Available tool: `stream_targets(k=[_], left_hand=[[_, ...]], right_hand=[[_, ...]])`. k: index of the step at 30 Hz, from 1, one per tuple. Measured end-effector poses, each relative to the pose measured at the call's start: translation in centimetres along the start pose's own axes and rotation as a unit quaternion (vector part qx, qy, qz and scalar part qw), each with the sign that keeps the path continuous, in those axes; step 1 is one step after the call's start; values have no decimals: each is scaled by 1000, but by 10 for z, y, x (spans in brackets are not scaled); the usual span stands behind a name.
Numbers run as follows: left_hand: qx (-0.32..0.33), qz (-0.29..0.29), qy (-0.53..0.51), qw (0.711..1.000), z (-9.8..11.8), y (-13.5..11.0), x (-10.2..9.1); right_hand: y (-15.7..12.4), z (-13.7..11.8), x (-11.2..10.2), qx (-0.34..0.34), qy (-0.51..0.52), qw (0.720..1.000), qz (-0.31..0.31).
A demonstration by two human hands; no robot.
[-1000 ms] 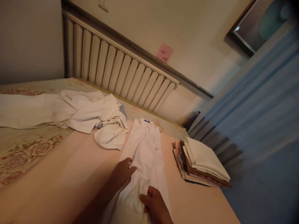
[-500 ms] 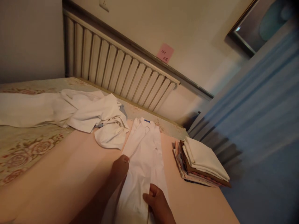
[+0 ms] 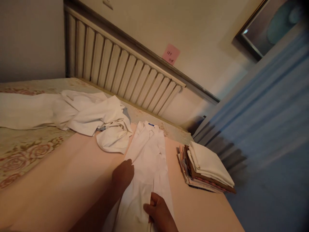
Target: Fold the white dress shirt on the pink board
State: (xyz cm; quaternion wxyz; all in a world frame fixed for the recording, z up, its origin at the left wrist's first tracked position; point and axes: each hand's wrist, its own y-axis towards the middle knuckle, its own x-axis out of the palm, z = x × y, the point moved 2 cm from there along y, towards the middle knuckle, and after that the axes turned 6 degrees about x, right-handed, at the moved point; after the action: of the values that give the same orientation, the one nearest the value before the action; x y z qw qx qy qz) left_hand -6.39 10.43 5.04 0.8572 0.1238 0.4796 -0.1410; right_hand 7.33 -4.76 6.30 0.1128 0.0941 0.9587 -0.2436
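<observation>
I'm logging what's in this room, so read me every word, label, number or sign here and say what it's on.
"2", an unclear mark, then "4": handwritten, upper line of the pink note.
Lower line, same note: seems to end "35"; earlier digits unclear.
Blue label at the top of the white shirt: too small to read.

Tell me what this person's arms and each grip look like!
The left grip is a bare hand on a long forearm showing no sleeve or watch. The right grip is a bare hand too, with no glove showing. I can't tell about rings.
</observation>
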Motion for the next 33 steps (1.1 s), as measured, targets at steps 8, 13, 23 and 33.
stream_targets(k=[8,13,23,33], left_hand=[[-2,0,33,999,-1,2,-1],[-10,20,80,997,4,-2,-12],[46,126,142,981,13,-6,-24],[290,193,104,932,20,-10,51]], right_hand=[[0,4,-2,2,-5,1000,26],[1,7,0,3,-16,1000,17],[-5,-3,-16,-168,-170,949,205],[70,-42,-12,-339,-278,874,209]])
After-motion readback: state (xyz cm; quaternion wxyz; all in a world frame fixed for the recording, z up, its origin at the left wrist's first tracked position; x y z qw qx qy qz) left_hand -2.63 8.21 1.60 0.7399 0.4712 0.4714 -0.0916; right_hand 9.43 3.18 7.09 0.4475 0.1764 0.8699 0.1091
